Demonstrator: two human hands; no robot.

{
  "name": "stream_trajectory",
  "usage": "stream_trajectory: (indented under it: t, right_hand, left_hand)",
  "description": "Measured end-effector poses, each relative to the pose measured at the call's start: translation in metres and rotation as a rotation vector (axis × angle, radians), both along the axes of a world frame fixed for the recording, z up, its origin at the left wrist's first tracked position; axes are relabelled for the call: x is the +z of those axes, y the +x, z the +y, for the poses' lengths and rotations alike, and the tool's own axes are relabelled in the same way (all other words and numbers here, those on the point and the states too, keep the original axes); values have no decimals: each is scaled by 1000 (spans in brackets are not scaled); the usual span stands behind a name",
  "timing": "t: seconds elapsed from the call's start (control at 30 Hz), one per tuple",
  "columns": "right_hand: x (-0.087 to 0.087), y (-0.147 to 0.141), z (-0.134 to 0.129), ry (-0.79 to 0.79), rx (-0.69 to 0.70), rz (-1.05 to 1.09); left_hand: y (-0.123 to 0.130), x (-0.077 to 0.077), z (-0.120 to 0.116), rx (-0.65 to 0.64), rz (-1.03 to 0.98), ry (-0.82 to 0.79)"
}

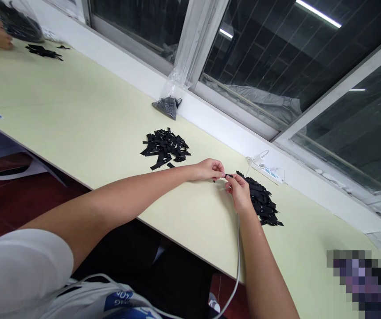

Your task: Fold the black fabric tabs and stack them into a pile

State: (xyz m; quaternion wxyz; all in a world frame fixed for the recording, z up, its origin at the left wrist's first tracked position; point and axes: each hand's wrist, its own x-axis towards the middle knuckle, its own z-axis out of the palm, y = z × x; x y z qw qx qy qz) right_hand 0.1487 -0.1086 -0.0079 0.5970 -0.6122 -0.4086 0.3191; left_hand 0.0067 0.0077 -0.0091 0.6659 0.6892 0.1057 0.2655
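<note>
Over the bench (190,217), the right hand (241,192) pinches a black strip (229,176); the left hand (208,169) meets its end, grip unclear. One strip pile (164,144) lies at their ten o'clock, another heap (262,199) at four.

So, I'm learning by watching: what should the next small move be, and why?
Probably steady the small black piece with the left hand's fingertips: the right hand pinches it, and the left fingertips are right beside its end, though contact is too small to make out.
</note>
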Motion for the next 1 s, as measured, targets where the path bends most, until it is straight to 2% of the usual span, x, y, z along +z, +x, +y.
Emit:
stream_trajectory:
  t: [0.1, 0.27, 0.7, 0.83, 0.9, 1.0]
  right_hand:
    - [1, 0, 0, -3, -7, -20]
    - [-1, 1, 1, 7, -11, -113]
    - [-10, 9, 5, 26, -32, -260]
    - [-13, 13, 4, -55, -61, -572]
    - [-14, 13, 3, -99, -36, -754]
    - [-15, 10, 3, -121, 20, -894]
  left_hand:
    - [1, -1, 1, 25, 11, 15]
    - [0, 0, 2, 82, 94, 217]
    - [-5, 8, -1, 293, 163, 522]
    - [-9, 9, 9, 422, 134, 602]
    - [-11, 8, 16, 476, 132, 637]
    - [-13, 7, 22, 495, 135, 677]
